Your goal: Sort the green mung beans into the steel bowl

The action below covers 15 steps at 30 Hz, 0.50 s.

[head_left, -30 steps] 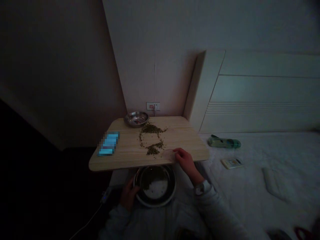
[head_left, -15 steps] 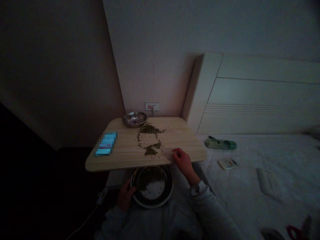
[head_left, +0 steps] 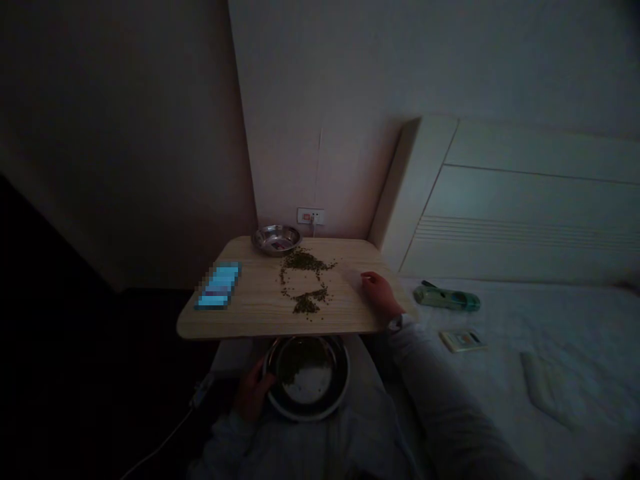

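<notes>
In dim light, my left hand (head_left: 251, 395) grips the left rim of a large steel bowl (head_left: 336, 393) held on my lap, just below the table's front edge; green beans and white grains lie in it. My right hand (head_left: 381, 293) rests on the small wooden table (head_left: 250, 310), fingers curled, right of several scattered green beans (head_left: 305, 280). Whether the fingers pinch anything is too dark to see. A small steel dish (head_left: 276, 238) stands at the table's far edge.
A lit phone (head_left: 218, 285) lies at the table's left. A wall socket (head_left: 310, 216) sits behind the table. On the white bed to the right lie a green bottle (head_left: 447, 297) and a small card (head_left: 462, 340). A white headboard (head_left: 525, 200) stands behind.
My right hand has moved from the table's front edge farther onto the top, to the right of the beans. My left hand stays on the bowl. The view shifted slightly.
</notes>
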### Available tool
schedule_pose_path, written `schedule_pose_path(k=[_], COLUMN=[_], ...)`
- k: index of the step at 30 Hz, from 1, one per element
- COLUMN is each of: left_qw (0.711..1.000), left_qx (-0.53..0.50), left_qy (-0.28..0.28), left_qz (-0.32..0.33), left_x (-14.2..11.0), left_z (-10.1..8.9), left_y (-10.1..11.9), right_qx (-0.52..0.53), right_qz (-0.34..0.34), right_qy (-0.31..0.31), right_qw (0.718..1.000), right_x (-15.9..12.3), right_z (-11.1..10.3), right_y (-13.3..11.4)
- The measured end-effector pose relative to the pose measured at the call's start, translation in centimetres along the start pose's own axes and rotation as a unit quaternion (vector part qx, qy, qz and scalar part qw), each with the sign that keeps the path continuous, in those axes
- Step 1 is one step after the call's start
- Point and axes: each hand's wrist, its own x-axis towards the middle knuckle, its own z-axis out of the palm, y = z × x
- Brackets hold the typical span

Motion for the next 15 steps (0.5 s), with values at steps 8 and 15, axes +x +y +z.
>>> schedule_pose_path(k=[8,15], left_qw=[0.999,1.0], left_qx=[-0.029,-0.021], left_qy=[-0.012,-0.006], left_qz=[-0.013,-0.012], left_x=[0.1,-0.2], left_z=[0.1,0.2], left_y=[0.0,0.5], right_qx=[0.174,0.112], right_qz=[-0.05,-0.063], right_qy=[-0.052,-0.083], right_qw=[0.982,0.988], right_x=[-4.9,-5.8], right_z=[2.6,3.1], right_y=[-1.2,-1.7])
